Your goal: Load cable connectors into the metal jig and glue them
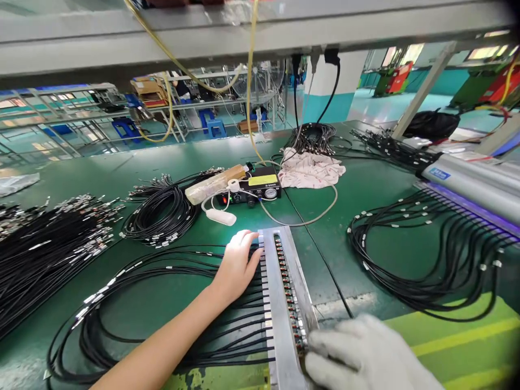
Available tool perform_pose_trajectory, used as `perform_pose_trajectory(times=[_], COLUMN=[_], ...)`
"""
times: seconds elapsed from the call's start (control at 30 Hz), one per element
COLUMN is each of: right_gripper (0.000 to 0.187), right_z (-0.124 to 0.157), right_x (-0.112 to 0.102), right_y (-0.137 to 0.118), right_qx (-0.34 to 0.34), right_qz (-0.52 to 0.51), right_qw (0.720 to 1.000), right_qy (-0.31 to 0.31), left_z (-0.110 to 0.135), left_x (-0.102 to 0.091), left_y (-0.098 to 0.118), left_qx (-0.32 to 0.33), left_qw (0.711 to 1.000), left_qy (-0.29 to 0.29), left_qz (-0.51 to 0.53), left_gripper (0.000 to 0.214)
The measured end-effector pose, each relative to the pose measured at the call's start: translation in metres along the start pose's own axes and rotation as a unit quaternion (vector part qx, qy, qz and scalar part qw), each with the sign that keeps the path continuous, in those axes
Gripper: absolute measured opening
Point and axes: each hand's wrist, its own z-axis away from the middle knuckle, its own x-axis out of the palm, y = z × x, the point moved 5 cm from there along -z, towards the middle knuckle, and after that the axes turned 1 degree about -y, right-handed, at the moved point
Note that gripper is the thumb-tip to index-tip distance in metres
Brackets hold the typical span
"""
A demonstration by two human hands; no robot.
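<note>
A long metal cable fixture (280, 303) lies lengthwise before me, with a slot showing a row of small connector ends. Black cables (239, 319) enter its left side and loop away to the left. My bare left hand (239, 262) is at the fixture's far left edge, thumb and fingers bent against it over the cables. Whether it also pinches a cable, I cannot tell. My right hand (365, 352), in a pale glove, is at the near right side of the fixture beside the connector row. Motion blurs its fingers, so anything in them is hidden.
Behind the fixture stand a black controller box (264, 184), a bottle (217, 183) and a crumpled cloth (311, 169). Bundled cables (52, 238) lie left. A silver device with purple light (479, 187) holds more cables right. A shelf beam (260, 32) crosses above.
</note>
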Motion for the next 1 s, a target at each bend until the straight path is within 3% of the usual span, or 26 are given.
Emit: perform_pose_trajectory(times=[0.07, 0.13, 0.17, 0.23, 0.33, 0.43, 0.73, 1.0], right_gripper=[0.028, 0.029, 0.026, 0.018, 0.013, 0.014, 0.011, 0.007], right_z=[-0.025, -0.046, -0.054, -0.066, -0.075, -0.076, -0.072, -0.066], right_x=[-0.037, -0.071, -0.082, -0.094, -0.094, -0.093, -0.091, -0.086], right_y=[0.003, 0.012, 0.018, 0.027, 0.037, 0.038, 0.036, 0.032], right_qx=[-0.009, 0.0, 0.013, 0.043, 0.093, 0.096, 0.093, 0.077], right_qz=[-0.049, -0.097, -0.112, -0.152, -0.213, -0.23, -0.215, -0.206], right_qw=[0.999, 0.992, 0.987, 0.975, 0.958, 0.954, 0.959, 0.969], right_qy=[0.008, 0.086, 0.116, 0.156, 0.167, 0.167, 0.16, 0.112], left_z=[0.036, 0.074, 0.091, 0.112, 0.114, 0.104, 0.104, 0.102], left_x=[-0.011, -0.012, -0.013, -0.01, -0.007, -0.01, -0.004, -0.003], left_y=[0.023, 0.052, 0.064, 0.078, 0.083, 0.085, 0.09, 0.095], left_qx=[0.052, 0.186, 0.252, 0.305, 0.279, 0.257, 0.293, 0.276], left_qw=[0.998, 0.978, 0.962, 0.941, 0.938, 0.941, 0.93, 0.946], left_qy=[-0.019, -0.094, -0.108, -0.139, -0.191, -0.21, -0.185, -0.132], left_qz=[0.013, 0.014, -0.002, -0.044, -0.074, -0.072, -0.125, -0.106], left_gripper=[0.03, 0.035, 0.037, 0.041, 0.043, 0.044, 0.037, 0.033])
